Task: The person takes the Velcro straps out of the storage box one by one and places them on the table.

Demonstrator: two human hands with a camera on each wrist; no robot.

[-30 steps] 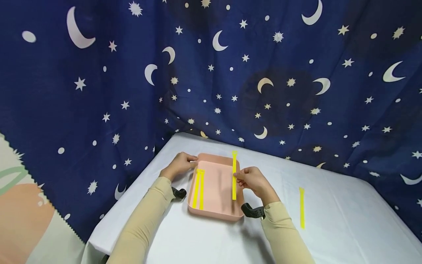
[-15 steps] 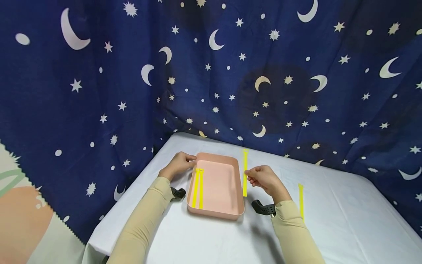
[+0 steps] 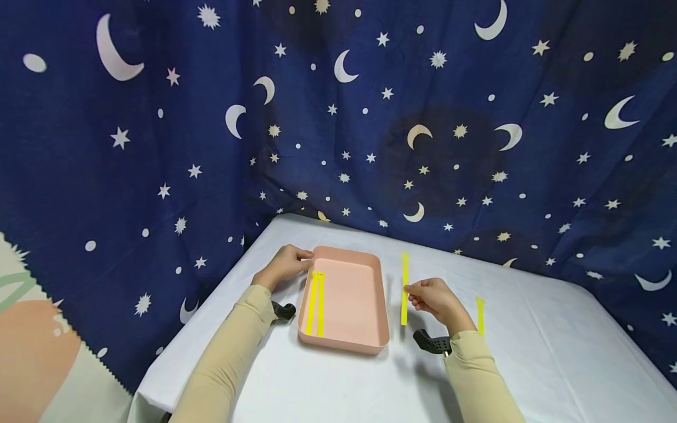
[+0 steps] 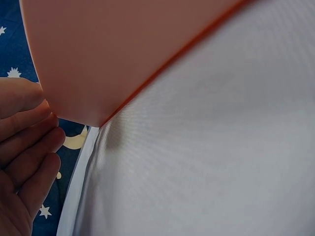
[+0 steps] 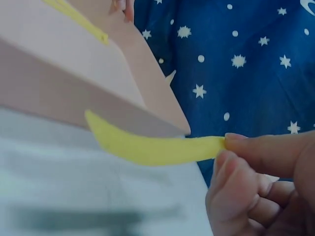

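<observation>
Navy fabric printed with pale moons, stars and dots, a curtain [image 3: 338, 141], covers the back and left side of the scene. Below it spreads a white-covered table [image 3: 338, 388], and at the lower left hangs a cream cloth [image 3: 42, 352] with orange and green shapes. Next in size comes a pink tray [image 3: 349, 305], rectangular with rounded corners, lying flat on the table. Two beige sleeves [image 3: 233, 341] reach in from the near edge. The left hand [image 3: 285, 264] pinches the tray's rim at its far left corner. The right hand [image 3: 436, 299] grips a yellow strip [image 3: 405, 294] between thumb and index finger, holding it above the table just right of the tray; its long side points away from the person. Each wrist bears a black device [image 3: 433, 342]. Two more strips [image 3: 320, 305] lie side by side inside the tray, near its left wall. Another strip [image 3: 480, 314] rests on the table beyond the right hand, partly hidden by the sleeve.
</observation>
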